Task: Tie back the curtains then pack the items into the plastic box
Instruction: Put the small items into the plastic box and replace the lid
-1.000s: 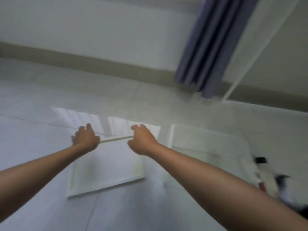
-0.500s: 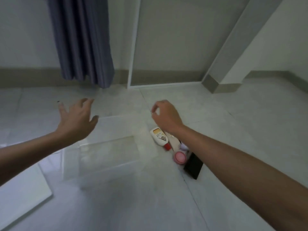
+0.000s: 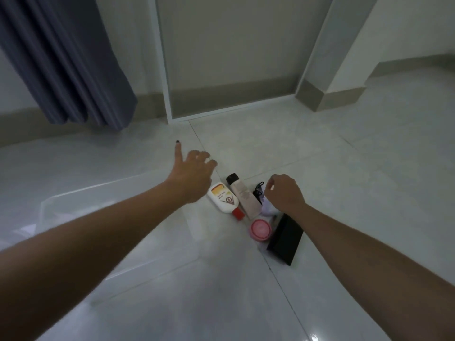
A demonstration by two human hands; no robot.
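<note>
A second ago both hands gripped the flat white lid low over the floor; half a second ago it lay off to the left and the hands hung apart over the open box. Now the lid is out of view and both hands have moved right, toward the cluster of items. That suggests the box stands open and packing is about to start, with nothing in it yet as far as the blur allows.

At nine o'clock sits the clear plastic box (image 3: 103,217), partly hidden under the left forearm. The left hand (image 3: 190,175) hovers near centre, fingers spread and thumb stretched out, holding nothing, just beside the white lotion bottle (image 3: 222,198) with its red cap. At that bottle's three o'clock lies the beige tube (image 3: 243,196) with a black cap. The right hand (image 3: 283,193) is loosely curled over a pale item; whether it touches it, I cannot tell. Toward five o'clock lie the pink jar (image 3: 260,229) and black box (image 3: 285,238).

The blue curtain (image 3: 66,60) hangs at eleven o'clock.
</note>
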